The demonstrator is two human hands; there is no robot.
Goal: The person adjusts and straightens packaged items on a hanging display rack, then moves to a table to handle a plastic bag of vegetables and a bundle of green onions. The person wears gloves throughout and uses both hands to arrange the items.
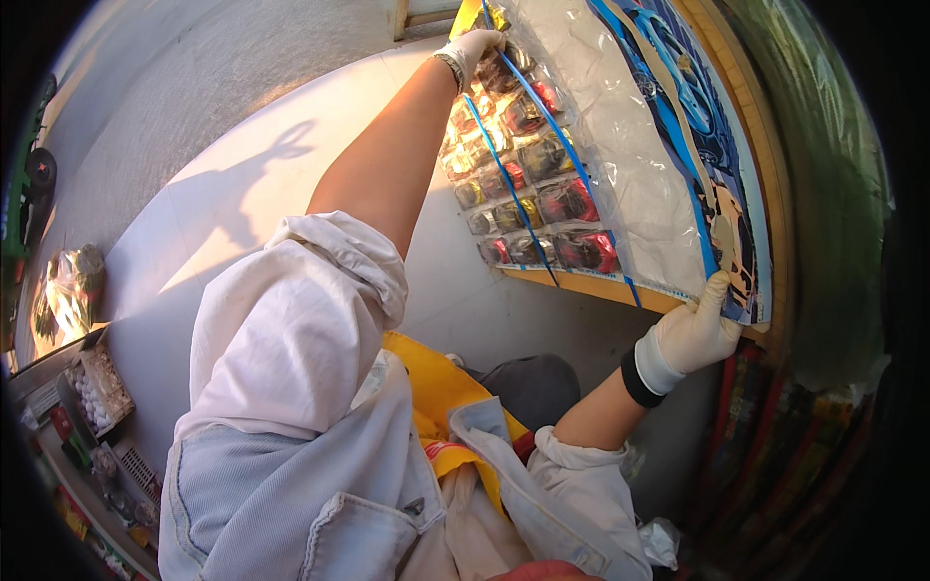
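My left hand [476, 52], in a white glove, is closed on a blue strap [548, 116] at the far end of a display card [534, 174]. Rows of clear plastic pockets on the card hold small red, black and yellow items that look like toy cars. A second blue strap [508, 185] crosses the pockets. My right hand [701, 327], also gloved, grips the near corner of a printed sheet [734, 240] with car pictures, its thumb on top. Clear plastic film [617, 123] lies between the pockets and the sheet. The fingers under the corner are hidden.
A wooden frame edge [774, 181] borders the sheet on the right. Dark racks with red edges [755, 436] stand at lower right. Egg trays [91, 399] and a plastic-wrapped bundle of vegetables [73, 290] are at left. A green wheeled vehicle [33, 171] is beyond the pale floor [218, 189].
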